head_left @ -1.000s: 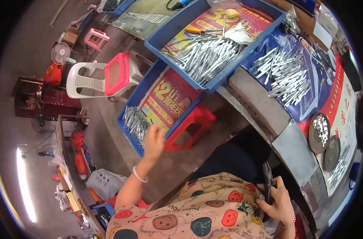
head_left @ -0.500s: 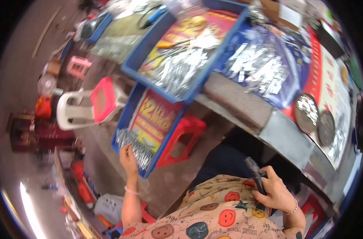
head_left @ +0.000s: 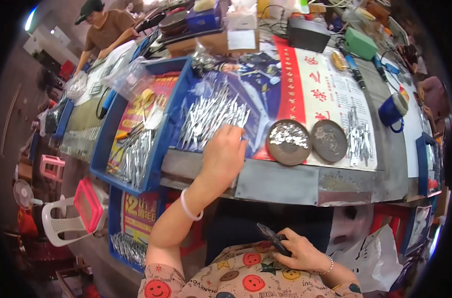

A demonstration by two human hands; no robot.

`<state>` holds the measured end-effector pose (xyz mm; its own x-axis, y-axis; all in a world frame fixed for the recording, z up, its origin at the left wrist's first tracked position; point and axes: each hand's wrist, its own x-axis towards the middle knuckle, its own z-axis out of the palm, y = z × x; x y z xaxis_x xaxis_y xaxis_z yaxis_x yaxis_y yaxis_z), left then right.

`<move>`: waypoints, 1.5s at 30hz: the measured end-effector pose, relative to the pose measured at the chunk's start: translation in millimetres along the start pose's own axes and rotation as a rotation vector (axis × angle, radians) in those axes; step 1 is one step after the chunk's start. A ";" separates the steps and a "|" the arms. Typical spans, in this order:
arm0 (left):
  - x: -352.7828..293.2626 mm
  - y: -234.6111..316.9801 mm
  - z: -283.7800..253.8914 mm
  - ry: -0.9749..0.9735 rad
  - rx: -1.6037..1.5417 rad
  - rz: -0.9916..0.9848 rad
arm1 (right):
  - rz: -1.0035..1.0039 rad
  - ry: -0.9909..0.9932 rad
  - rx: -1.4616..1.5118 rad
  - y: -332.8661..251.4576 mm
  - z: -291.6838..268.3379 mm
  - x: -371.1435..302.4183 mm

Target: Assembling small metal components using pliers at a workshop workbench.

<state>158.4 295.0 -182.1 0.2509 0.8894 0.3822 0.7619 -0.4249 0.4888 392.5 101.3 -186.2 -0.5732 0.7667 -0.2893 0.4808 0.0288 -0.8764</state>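
My left hand (head_left: 223, 155) is at the near right side of a pile of thin silvery metal strips (head_left: 206, 116) on a blue printed sheet. Its fingers are bent together, and what they hold, if anything, is hidden. Low in front of my body, my right hand (head_left: 301, 252) grips dark pliers (head_left: 273, 238), their jaws pointing up and left. To the right of my left hand stand two round dishes: a brown dish (head_left: 289, 158) bearing shiny small pieces, and a darker dish (head_left: 327, 155) with tiny bits in it.
A blue tray (head_left: 98, 166) of metal strips sits at the table's left, above a lower blue tray (head_left: 165, 196). More strips (head_left: 359, 141) lie at the right, near a blue mug (head_left: 392, 110). A person (head_left: 106, 30) works at the far left. A white chair (head_left: 52, 223) stands left.
My left hand has left the metal pieces in the lower tray and come up to the table's strip pile. The view has turned right. My right hand still holds the pliers.
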 end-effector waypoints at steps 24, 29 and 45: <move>48.7 8.4 61.0 -0.159 0.060 -0.127 | 0.022 0.139 0.102 4.3 -7.1 9.9; 23.6 12.2 22.9 -0.005 -0.748 -0.106 | -0.081 0.142 0.134 -4.6 -5.0 18.2; -57.6 -14.1 -26.4 0.179 -1.161 -0.130 | -0.071 0.120 0.098 -28.2 -0.4 65.2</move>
<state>117.4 245.3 -190.3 0.0541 0.9404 0.3358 -0.2472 -0.3133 0.9169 341.8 150.7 -180.2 -0.5168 0.8364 -0.1826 0.3716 0.0270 -0.9280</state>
